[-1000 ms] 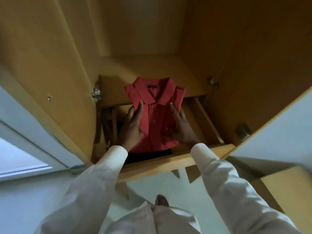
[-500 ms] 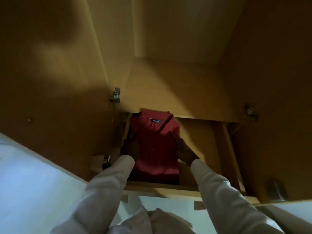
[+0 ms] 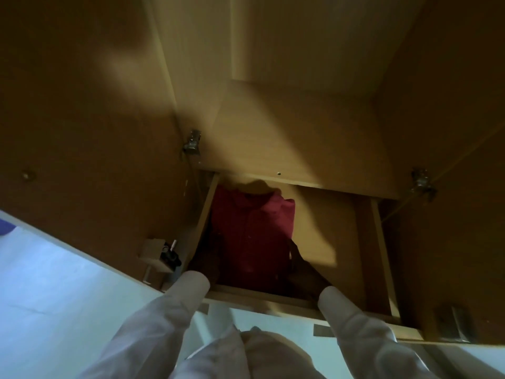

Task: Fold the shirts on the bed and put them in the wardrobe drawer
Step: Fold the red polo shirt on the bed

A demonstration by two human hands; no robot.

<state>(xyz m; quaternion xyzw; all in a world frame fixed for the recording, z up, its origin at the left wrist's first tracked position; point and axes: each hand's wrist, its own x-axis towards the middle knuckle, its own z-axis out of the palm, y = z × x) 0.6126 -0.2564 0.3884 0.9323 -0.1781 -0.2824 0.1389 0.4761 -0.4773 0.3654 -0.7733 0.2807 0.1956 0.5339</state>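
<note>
A folded red shirt (image 3: 251,231) lies in the left part of the open wooden wardrobe drawer (image 3: 259,299), collar end toward the back, mostly in shadow. My left hand (image 3: 211,266) is down in the drawer at the shirt's lower left edge, nearly lost in the dark. On the other side, my right hand (image 3: 306,272) lies against the shirt's lower right edge. Whether either hand grips the cloth cannot be made out. White sleeves cover both forearms.
The right part of the drawer shows bare wood (image 3: 328,228). Open wardrobe doors stand at the left (image 3: 82,132) and right (image 3: 451,132), with metal hinges (image 3: 192,143). A small box with a dark item (image 3: 161,253) sits low on the left. Below is pale floor (image 3: 54,283).
The shirt went from above the drawer down into its left part, with both hands following it in. The view moved closer and grew darker.
</note>
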